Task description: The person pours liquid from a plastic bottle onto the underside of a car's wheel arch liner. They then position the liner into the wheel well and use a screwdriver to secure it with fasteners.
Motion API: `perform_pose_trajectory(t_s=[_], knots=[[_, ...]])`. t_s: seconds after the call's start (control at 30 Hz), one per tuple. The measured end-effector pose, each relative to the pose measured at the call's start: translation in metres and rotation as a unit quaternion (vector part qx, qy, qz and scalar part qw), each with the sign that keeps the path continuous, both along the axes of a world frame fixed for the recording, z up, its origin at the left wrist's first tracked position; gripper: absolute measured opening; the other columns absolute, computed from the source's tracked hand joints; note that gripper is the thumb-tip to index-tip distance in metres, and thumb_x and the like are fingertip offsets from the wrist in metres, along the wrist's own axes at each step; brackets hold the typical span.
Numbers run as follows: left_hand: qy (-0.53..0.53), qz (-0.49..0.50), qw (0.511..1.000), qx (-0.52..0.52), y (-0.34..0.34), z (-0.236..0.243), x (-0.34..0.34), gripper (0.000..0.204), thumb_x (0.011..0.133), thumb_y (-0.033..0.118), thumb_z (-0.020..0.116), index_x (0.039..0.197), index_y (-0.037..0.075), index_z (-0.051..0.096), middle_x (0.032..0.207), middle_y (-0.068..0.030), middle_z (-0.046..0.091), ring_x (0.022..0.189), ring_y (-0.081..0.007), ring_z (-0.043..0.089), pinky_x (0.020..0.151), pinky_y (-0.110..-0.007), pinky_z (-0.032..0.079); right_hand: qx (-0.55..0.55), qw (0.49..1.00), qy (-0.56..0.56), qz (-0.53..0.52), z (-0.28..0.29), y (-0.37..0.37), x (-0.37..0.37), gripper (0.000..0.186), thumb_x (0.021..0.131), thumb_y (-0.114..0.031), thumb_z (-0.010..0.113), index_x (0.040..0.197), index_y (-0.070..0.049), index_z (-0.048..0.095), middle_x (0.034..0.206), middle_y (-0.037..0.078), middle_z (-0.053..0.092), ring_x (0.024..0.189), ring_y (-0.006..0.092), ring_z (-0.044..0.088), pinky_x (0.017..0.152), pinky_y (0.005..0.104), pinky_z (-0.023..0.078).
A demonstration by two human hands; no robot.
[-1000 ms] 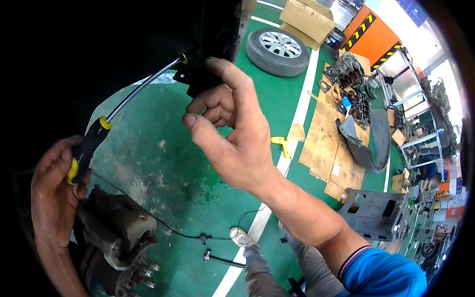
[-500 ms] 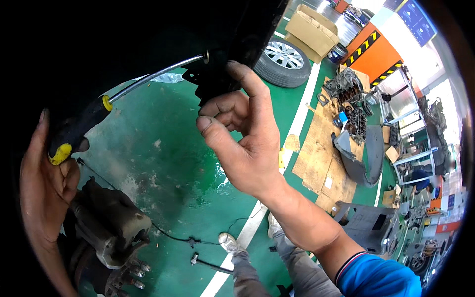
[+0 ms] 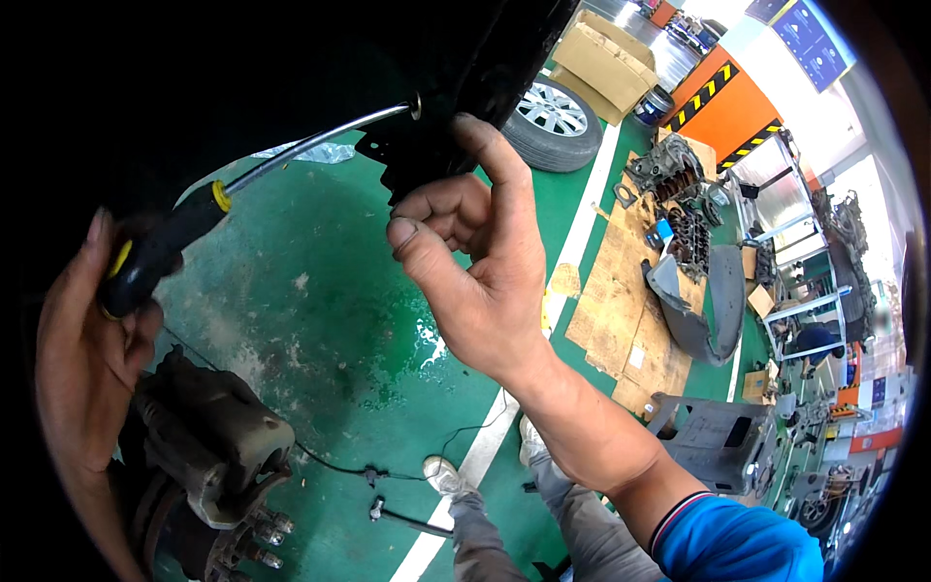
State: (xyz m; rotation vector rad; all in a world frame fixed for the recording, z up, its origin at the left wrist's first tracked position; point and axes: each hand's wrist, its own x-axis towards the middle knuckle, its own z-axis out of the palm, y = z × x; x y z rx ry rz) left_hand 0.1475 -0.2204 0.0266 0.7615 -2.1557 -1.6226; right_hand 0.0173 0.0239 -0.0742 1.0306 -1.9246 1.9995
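My left hand (image 3: 85,359), at the far left, is closed round the black and yellow handle of a screwdriver (image 3: 167,250). Its long metal shank slants up to the right. The tip meets a small round fastener (image 3: 416,105) on a dark part; how it engages is lost in shadow. My right hand (image 3: 485,281) has curled fingers and thumb at the lower edge of a black plate with small holes (image 3: 402,165), its index finger stretched up against the dark structure. Below my left hand sits a brake caliper (image 3: 218,417), above a hub with several wheel studs (image 3: 264,548).
A wheel (image 3: 553,121) lies near a cardboard box (image 3: 603,63) at the far right. Engine parts (image 3: 684,213) rest on flattened cardboard (image 3: 611,320), beside grey trim pieces (image 3: 703,310). A cable (image 3: 339,470) and a bar (image 3: 412,521) lie on the green floor.
The screwdriver has turned in my left hand, its yellow end patch now mostly out of sight, and has shifted slightly right. My right hand holds nearly the same place.
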Motion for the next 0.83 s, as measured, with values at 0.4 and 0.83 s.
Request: perform_pose_trajectory(t_s=[0.4, 0.83], knots=[[0.123, 0.075, 0.974, -0.176, 0.020, -0.020, -0.011, 0.043, 0.095, 0.039, 0.057, 0.113, 0.000, 0.059, 0.080, -0.0045, 0.062, 0.048, -0.0036, 0.044, 0.039, -0.012, 0.032, -0.020, 1.000, -0.008, 0.014, -0.004, -0.003, -0.002, 0.073, 0.089, 0.004, 0.061, 0.148, -0.001, 0.020, 0.093, 0.011, 0.061, 0.081, 0.0113, 0.061, 0.073, 0.0244, 0.052], [0.015, -0.062, 0.998, -0.007, 0.022, -0.010, 0.007, 0.043, 0.094, 0.042, 0.058, 0.105, 0.000, 0.058, 0.072, -0.0064, 0.060, 0.041, -0.0033, 0.043, 0.034, -0.014, 0.028, -0.021, 1.000, 0.005, 0.014, -0.005, -0.004, -0.001, 0.072, 0.090, 0.002, 0.060, 0.149, -0.001, 0.018, 0.094, 0.012, 0.062, 0.078, 0.0118, 0.062, 0.071, 0.0242, 0.053]])
